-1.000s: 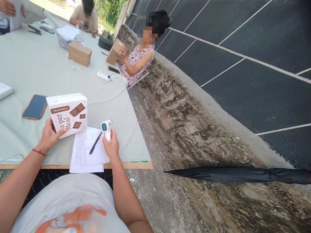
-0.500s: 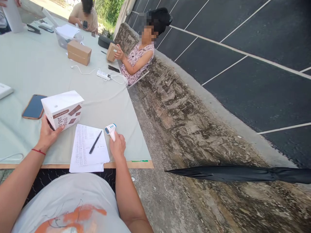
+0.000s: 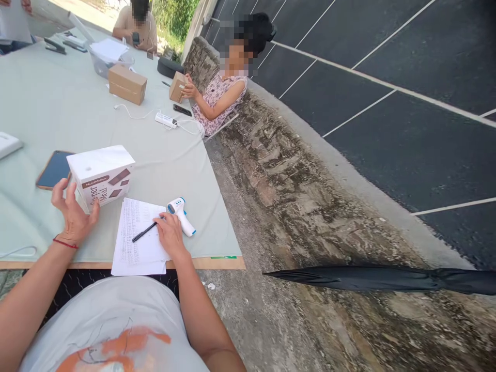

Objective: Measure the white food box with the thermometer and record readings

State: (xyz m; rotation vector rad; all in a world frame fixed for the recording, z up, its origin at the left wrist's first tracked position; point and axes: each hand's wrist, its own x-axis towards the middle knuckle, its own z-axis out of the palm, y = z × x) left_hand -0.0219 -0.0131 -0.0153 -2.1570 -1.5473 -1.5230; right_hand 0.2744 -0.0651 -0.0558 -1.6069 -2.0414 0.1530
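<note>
In the head view, a white printed meal box (image 3: 103, 175) stands on the table at left of centre. My left hand (image 3: 75, 214) is at its near left corner, fingers spread and thumb by the printed face; whether it touches the box I cannot tell. My right hand (image 3: 171, 235) pinches one end of a black pen (image 3: 144, 232) over the written paper sheets (image 3: 129, 248). Just right of that hand lies a white and blue infrared thermometer (image 3: 183, 217), on its side and out of my grip.
A phone (image 3: 52, 169) lies behind my left hand. Farther off are a power strip (image 3: 166, 120), a brown carton (image 3: 127, 85) and a plastic basket of papers (image 3: 103, 62). A seated person (image 3: 220, 98) holds a small carton. A folded black umbrella (image 3: 360, 277) extends at right.
My right hand has let go of the thermometer, moved left and taken the pen, which has turned. My left hand has loosened from the meal box and its fingers have spread.
</note>
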